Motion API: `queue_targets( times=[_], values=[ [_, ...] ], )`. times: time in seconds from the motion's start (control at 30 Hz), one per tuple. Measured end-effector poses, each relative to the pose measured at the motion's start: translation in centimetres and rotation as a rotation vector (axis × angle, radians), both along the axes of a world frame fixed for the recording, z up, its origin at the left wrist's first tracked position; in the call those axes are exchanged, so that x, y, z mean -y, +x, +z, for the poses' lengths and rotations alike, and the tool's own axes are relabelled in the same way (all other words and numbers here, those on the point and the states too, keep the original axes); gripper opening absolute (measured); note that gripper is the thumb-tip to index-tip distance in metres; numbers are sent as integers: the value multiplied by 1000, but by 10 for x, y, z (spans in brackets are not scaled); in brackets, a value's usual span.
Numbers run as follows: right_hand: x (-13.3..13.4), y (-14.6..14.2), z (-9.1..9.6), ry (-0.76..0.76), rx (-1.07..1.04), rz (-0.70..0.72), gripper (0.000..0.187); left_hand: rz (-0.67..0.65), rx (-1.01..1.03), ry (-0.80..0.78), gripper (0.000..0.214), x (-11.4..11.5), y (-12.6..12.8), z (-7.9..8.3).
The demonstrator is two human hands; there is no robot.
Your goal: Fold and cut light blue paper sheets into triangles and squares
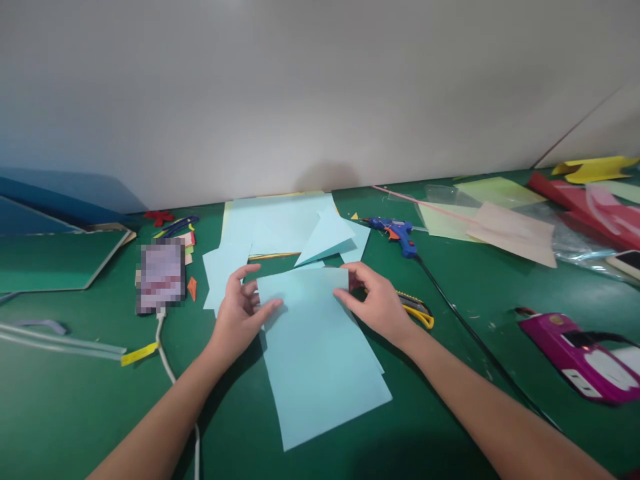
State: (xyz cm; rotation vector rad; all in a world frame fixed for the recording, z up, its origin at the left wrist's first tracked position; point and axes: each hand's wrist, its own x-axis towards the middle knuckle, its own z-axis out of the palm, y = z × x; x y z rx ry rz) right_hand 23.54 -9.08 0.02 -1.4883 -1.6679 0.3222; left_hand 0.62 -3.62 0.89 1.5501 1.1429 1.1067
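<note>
A light blue sheet of paper (320,360) slants toward me over the green table, with another blue edge showing beneath its right side. My right hand (375,300) pinches its top right corner, thumb in front and fingers behind. At the top left edge, my left hand (243,307) holds the sheet loosely, its thumb on the front and index finger raised; its other fingertips are partly hidden by the paper. Beyond lie more blue sheets (275,223) and a folded blue piece (327,237). A yellow utility knife (417,310) rests beside my right hand.
A blue glue gun (395,230) with a black cord lies right of the papers. Farther right are coloured sheets (515,230) and a magenta power strip (575,353). On the left are a blurred-out device (163,277) on a white cable, scissors (177,227) and clear sticks (65,340).
</note>
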Motion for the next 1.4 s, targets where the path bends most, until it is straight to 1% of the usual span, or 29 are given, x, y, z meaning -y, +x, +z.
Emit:
queue_targets(
  times=[0.07, 0.13, 0.2, 0.3, 0.43, 0.57, 0.63, 0.73, 0.77, 0.83, 0.9, 0.97, 1.03, 1.1, 1.17, 1.2, 1.27, 1.4],
  values=[
    [0, -1, 0, 86, -7, -48, 15, -9, 77, -118, 54, -1, 2, 2],
    [1, -2, 2, 193, 38, -45, 10, -2, 104, -204, 51, -2, 3, 3],
    [3, -4, 4, 297, 105, 18, 10, 24, 105, -228, 47, -3, 3, 2],
    [6, -8, 6, 401, 205, 168, 21, 43, 37, -215, 37, -3, 2, 2],
    [10, -13, 4, 425, 332, 332, 30, 51, -107, -219, 26, -1, 2, 9],
    [12, -17, 4, 389, 440, 464, 29, 24, -131, -218, 30, 0, 2, 14],
    [13, -18, 7, 339, 491, 554, 26, 5, -119, -234, 32, -1, 2, 13],
    [14, -21, 13, 237, 484, 679, 36, -32, -118, -189, 28, -2, 1, 11],
    [14, -22, 14, 208, 446, 707, 38, -46, -119, -165, 27, -2, 1, 10],
    [15, -22, 15, 163, 302, 723, 37, -66, -99, -159, 29, -1, 2, 11],
    [14, -20, 15, 98, 79, 676, 38, -68, -53, -215, 31, 0, 3, 11],
    [13, -17, 12, -46, -194, 625, 44, -71, -11, -272, 33, 2, 5, 11],
    [11, -14, 10, -272, -432, 608, 57, -93, 2, -298, 33, 4, 6, 11],
    [9, -13, 9, -510, -568, 607, 70, -133, -13, -305, 30, 6, 7, 10],
    [9, -14, 10, -662, -626, 595, 76, -162, -39, -305, 28, 8, 8, 10],
    [9, -15, 11, -701, -645, 591, 77, -170, -50, -304, 28, 9, 9, 10],
    [9, -19, 13, -725, -669, 575, 74, -188, -59, -301, 28, 10, 11, 11],
    [9, -25, 13, -685, -634, 535, 59, -218, -26, -305, 30, 12, 13, 11]
  ],
)
